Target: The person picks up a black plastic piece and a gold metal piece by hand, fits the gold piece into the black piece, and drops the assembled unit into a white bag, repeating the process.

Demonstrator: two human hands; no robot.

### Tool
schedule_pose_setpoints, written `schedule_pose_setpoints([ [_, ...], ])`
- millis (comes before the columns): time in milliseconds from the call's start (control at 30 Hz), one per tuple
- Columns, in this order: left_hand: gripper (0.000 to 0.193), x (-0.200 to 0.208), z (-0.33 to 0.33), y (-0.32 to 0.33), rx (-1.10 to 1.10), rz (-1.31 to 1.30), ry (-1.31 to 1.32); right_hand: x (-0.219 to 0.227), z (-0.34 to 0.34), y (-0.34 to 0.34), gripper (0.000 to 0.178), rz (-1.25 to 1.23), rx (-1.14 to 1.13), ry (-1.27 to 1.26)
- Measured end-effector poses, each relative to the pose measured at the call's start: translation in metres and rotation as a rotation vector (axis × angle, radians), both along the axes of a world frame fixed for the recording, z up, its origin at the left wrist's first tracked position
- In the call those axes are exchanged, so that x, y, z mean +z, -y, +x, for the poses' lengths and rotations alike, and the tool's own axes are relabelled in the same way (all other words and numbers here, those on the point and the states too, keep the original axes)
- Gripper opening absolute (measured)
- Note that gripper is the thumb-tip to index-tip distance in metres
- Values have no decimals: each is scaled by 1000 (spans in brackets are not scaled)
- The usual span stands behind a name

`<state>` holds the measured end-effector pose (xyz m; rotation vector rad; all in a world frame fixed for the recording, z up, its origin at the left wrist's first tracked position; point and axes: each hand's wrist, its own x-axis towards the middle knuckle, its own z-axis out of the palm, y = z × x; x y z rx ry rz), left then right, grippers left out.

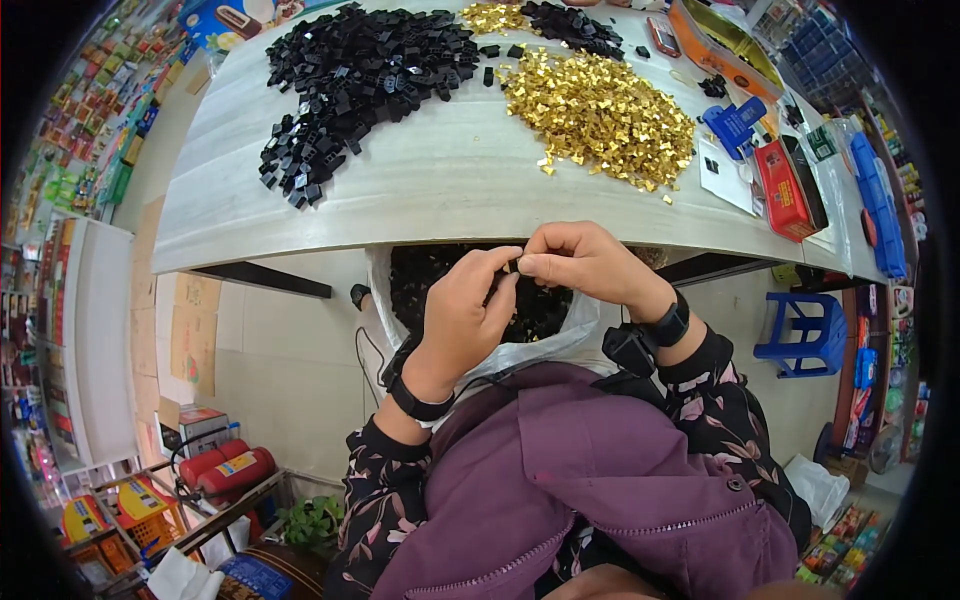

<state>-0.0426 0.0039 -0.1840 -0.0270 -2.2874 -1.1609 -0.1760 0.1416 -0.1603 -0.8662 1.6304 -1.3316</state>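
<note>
My left hand [466,308] and my right hand [588,262] meet just in front of the table's near edge. The fingertips of both are pinched together on a small dark piece [516,264], mostly covered by the fingers; it looks like one of the black plastic pieces. Below them sits a white plastic bag [572,340] with many black pieces [540,312] and some gold bits inside. On the table lie a large heap of black plastic pieces [370,70] to the left and a heap of small gold metal clips [600,115] to the right.
The pale table [420,190] spans the view ahead. At its right are a red tin [785,190], an orange tin [725,55], and blue items [735,125]. A blue stool [803,335] stands on the right; red fire extinguishers [235,470] lie at lower left beside shelves.
</note>
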Motion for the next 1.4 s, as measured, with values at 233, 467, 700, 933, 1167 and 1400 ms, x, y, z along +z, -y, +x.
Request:
schedule_pose_setpoints([
  [233,27,-33,8,7,-22,395,250,2,-23,4,14,13,-144,-282],
  [467,25,-17,27,56,-105,209,222,-8,-49,13,14,100,-492,-959],
  [700,20,13,19,162,757,-505,121,-11,-46,16,15,5,-528,-1069],
  [933,24,1,-2,148,576,-519,248,-11,-46,11,14,9,-469,-942],
  [1167,23,13,-23,121,517,-464,276,-13,-35,15,13,-64,-425,-824],
  [1400,28,10,-42,116,408,-640,259,-14,-34,14,14,-108,-401,-679],
])
